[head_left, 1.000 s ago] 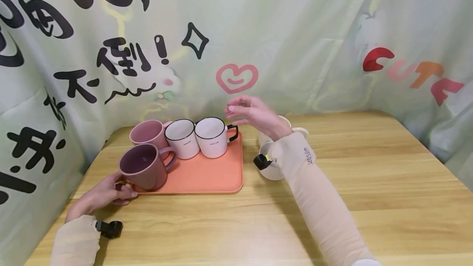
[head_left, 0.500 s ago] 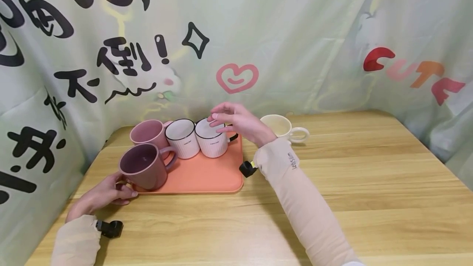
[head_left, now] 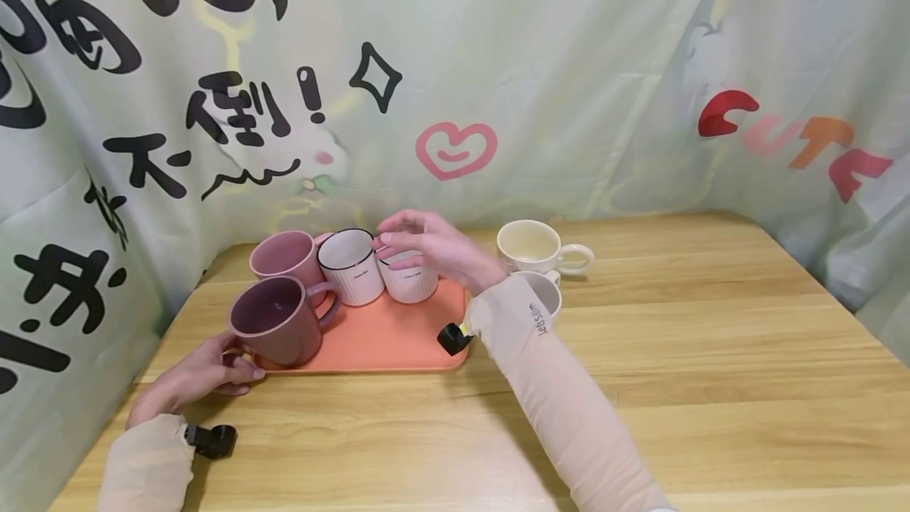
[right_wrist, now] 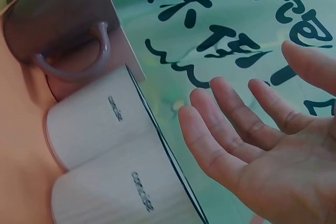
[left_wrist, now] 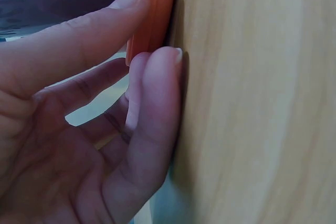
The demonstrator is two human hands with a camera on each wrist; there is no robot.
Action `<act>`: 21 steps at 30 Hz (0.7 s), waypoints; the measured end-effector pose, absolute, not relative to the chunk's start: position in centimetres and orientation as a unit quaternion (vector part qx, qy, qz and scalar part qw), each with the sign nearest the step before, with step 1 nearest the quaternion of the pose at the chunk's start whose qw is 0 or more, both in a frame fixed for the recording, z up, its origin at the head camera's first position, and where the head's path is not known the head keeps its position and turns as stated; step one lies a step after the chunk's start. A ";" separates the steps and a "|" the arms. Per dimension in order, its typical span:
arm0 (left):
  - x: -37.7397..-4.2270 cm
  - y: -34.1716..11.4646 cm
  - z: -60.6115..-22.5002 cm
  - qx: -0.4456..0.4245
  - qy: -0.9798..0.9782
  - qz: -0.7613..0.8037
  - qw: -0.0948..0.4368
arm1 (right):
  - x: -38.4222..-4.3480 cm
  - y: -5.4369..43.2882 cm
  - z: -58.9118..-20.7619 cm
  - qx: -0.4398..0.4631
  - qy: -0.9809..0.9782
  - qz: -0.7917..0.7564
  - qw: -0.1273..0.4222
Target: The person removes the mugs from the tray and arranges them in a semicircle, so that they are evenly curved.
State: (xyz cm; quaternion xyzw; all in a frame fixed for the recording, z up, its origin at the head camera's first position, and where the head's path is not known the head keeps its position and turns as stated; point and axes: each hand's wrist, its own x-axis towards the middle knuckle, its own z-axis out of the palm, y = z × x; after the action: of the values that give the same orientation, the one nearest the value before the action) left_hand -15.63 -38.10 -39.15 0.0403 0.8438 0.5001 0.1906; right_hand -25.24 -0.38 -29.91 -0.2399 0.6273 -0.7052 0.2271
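My left hand [head_left: 202,374] holds the front left corner of the coral tray [head_left: 398,342]. In the left wrist view the thumb [left_wrist: 118,11] lies against the tray's rim [left_wrist: 157,14], with curled fingertips beneath it. My right hand [head_left: 441,251] hovers over the right-hand white mug [head_left: 412,284], partly covering it; its fingers are spread and relaxed, holding nothing. That mug stands against another black-rimmed white mug [head_left: 353,275]. At the tray's left stand a dark mauve mug [head_left: 277,326], near my left hand, and a pink mug [head_left: 283,255] behind it.
Right of the tray, a cream mug [head_left: 529,247] stands on the wooden table [head_left: 711,354], its handle pointing right. A whitish mug [head_left: 546,295] in front of it is partly hidden by my right sleeve. A printed curtain [head_left: 569,101] hangs behind the table.
My right hand has moved left, from beyond the tray's right edge to above the right-hand white mug, uncovering the cream mug. My left hand and the mugs have stayed put.
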 end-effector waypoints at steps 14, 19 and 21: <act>-15.8 -37.9 -39.0 0.037 0.849 0.494 0.183 | -24.8 -2.4 -30.8 -0.241 0.620 -0.700 0.260; -15.7 -37.9 -38.9 0.040 0.849 0.495 0.182 | -24.6 -3.2 -31.5 -0.247 0.620 -0.694 0.269; -15.7 -37.9 -39.0 0.040 0.849 0.495 0.182 | -24.5 -3.5 -31.8 -0.247 0.617 -0.694 0.277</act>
State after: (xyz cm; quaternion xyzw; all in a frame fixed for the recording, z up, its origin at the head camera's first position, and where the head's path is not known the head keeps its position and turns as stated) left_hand -15.71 -37.95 -38.98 0.0404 0.8486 0.4951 0.1820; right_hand -24.55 -3.52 -31.77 -0.2474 0.6166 -0.6944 0.2765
